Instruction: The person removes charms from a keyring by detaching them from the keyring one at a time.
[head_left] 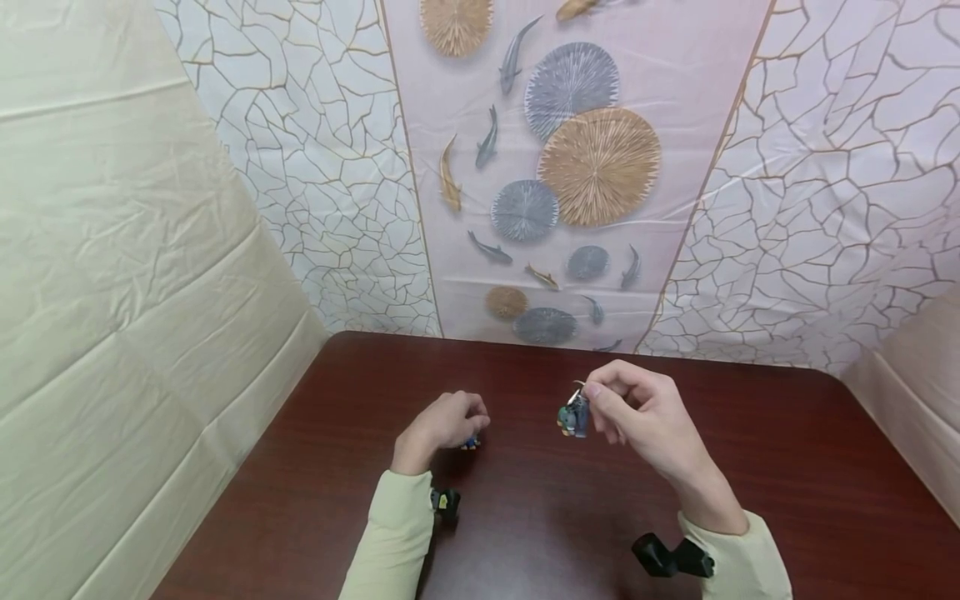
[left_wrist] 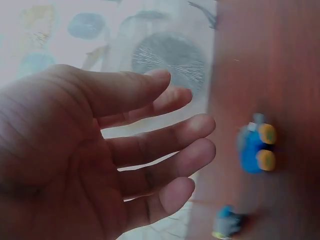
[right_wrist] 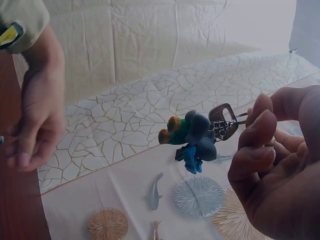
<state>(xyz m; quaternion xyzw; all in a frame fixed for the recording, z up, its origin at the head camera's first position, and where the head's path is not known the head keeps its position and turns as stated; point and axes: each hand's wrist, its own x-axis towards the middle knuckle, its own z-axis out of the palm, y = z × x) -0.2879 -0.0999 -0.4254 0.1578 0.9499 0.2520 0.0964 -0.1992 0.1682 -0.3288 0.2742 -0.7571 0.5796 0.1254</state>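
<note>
My right hand (head_left: 645,417) is raised above the dark wooden table (head_left: 787,467), its fingertips (right_wrist: 257,122) pinching the metal clasp of a keychain (right_wrist: 197,135) whose small dark blue and green figures dangle free in the air; my left hand (head_left: 442,423) hovers low over the table with fingers (left_wrist: 165,132) loosely spread, gripping nothing; a small blue toy with yellow ends (left_wrist: 257,147) lies on the wood just beside those fingers, another small blue piece (left_wrist: 227,222) near it.
</note>
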